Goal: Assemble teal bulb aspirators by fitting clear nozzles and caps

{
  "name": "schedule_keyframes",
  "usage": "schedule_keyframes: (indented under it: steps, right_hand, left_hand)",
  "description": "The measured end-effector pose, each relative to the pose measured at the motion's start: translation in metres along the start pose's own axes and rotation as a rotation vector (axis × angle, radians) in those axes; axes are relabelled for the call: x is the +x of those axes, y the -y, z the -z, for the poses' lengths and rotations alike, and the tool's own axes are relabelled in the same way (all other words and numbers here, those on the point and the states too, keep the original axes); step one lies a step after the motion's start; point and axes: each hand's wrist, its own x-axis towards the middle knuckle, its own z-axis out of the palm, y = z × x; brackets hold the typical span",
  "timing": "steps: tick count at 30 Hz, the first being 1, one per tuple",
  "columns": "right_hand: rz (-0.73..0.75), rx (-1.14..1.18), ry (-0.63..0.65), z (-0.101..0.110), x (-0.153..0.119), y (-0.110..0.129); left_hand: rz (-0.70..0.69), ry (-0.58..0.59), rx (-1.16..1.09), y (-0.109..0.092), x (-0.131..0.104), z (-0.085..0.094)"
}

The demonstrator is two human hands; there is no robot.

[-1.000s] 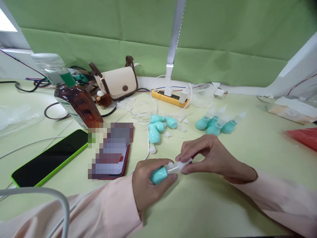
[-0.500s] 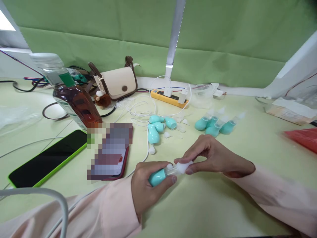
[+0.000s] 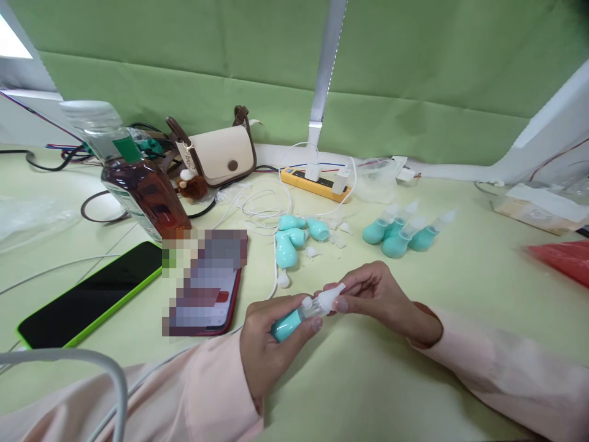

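Note:
My left hand is wrapped round a teal bulb with a clear neck, held tilted up to the right. On the neck's end sits a white pointed tip, pinched by the fingers of my right hand. Beyond my hands lie several loose teal bulbs in a cluster, beside small white pieces. Farther right, several teal bulbs with clear necks and white tips are grouped together.
A black-screened phone in a green case, a red-cased phone and a bottle are at the left. Behind are a cream bag and a yellow power strip. A tissue pack and red item lie right.
My right hand has moved slightly left and its fingers have shifted on the white tip, whose point now shows. The held bulb tilts up a little more.

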Motion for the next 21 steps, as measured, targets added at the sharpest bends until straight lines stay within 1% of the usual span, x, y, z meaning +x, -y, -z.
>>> schedule_keyframes:
  steps: [2, 6, 9, 11, 13, 15, 16, 18, 21]
  right_hand:
    - [0.047, -0.017, -0.03, -0.003, -0.002, -0.001]
    - [0.175, -0.149, -0.048, -0.004, -0.005, -0.002]
    - [0.247, -0.205, -0.049, -0.001, -0.004, -0.004]
    - [0.278, -0.227, -0.019, 0.002, -0.002, -0.003]
    - [0.278, -0.235, 0.062, 0.006, 0.0, -0.001]
    - [0.244, -0.243, 0.156, 0.01, 0.002, 0.002]
    - [0.225, -0.254, 0.19, 0.012, 0.003, 0.003]
    - [0.193, -0.282, 0.218, 0.015, 0.004, 0.004]
    - [0.157, -0.272, 0.211, 0.016, 0.005, 0.001]
  left_hand:
    - [0.035, -0.004, -0.04, 0.0, 0.0, 0.0]
    - [0.113, 0.021, -0.118, -0.002, 0.002, 0.0]
    - [0.221, 0.053, -0.224, -0.002, 0.006, 0.001]
    - [0.298, 0.091, -0.31, -0.001, 0.007, 0.001]
    - [0.346, 0.15, -0.393, 0.001, 0.008, 0.001]
    - [0.377, 0.215, -0.459, 0.003, 0.007, 0.001]
    - [0.386, 0.227, -0.472, 0.003, 0.007, 0.0]
    - [0.381, 0.209, -0.429, 0.002, 0.007, 0.0]
    - [0.311, 0.154, -0.256, 0.0, 0.006, -0.001]
